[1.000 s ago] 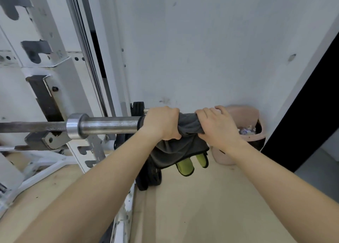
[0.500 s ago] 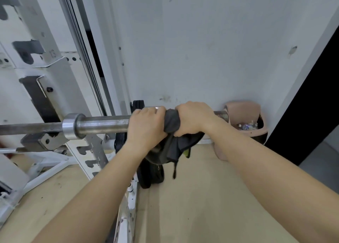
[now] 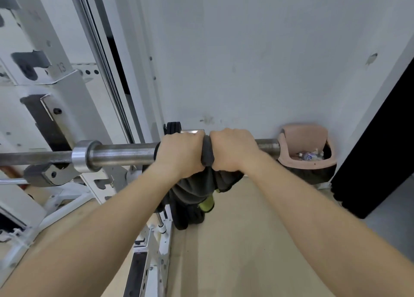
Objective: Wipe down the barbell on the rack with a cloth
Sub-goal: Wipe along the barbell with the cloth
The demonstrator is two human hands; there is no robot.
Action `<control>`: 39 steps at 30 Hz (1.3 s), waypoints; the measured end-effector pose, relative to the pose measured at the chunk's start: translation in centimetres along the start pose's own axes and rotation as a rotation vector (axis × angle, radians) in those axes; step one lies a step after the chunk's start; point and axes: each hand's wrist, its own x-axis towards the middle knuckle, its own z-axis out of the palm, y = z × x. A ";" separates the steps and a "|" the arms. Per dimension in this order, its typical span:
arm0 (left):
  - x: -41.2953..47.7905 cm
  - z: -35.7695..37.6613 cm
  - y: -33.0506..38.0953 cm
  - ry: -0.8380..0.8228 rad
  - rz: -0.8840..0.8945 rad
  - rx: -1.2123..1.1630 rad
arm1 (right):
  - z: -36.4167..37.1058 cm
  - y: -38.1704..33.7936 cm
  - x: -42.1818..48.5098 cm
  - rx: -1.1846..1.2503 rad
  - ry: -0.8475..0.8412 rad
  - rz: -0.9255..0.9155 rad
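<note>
Dark grey cloth (image 3: 207, 155) is wrapped round the steel sleeve of the barbell (image 3: 125, 154), which lies level in the hook of the white rack (image 3: 74, 90) at the left. The left hand (image 3: 179, 153) and right hand (image 3: 233, 149) sit side by side, nearly touching, each with fingers curled over cloth and bar, clamping both. The cloth's loose end hangs below the hands, showing a yellow-green patch. Past the bar's end, a pink waste bin (image 3: 307, 136) stands against the wall.

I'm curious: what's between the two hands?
A fold of dark grey cloth on the silver metal barbell, between the left hand and right hand, in the head view.
</note>
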 end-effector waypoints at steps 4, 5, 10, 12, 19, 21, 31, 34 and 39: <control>-1.4 1.2 -0.3 0.313 0.067 0.057 | -1.5 0.1 1.1 0.064 -0.178 0.011; -1.2 0.4 -0.9 0.191 0.039 0.007 | -0.6 -0.4 1.0 0.019 -0.078 0.015; 1.4 -3.1 -2.3 -0.477 -0.098 -0.232 | 2.8 -2.9 0.1 -0.233 0.368 0.021; 1.4 -3.0 -2.0 -0.446 -0.103 -0.214 | 2.0 -2.5 0.4 -0.174 0.244 0.013; -1.7 0.8 -0.6 0.226 -0.014 0.079 | -1.2 0.0 1.2 0.037 -0.166 -0.018; -0.6 -0.3 -0.6 0.040 -0.012 -0.021 | 1.6 0.3 -0.5 -0.167 0.193 -0.038; -1.2 0.5 2.0 0.225 -0.028 0.015 | -1.2 4.3 -0.9 0.047 -0.194 0.055; -0.3 0.6 3.0 0.219 -0.004 -0.012 | 0.0 4.3 -1.6 -0.018 -0.009 0.069; 3.4 -2.3 4.4 -0.286 0.016 -0.236 | 4.8 3.4 -3.4 -0.285 0.576 0.083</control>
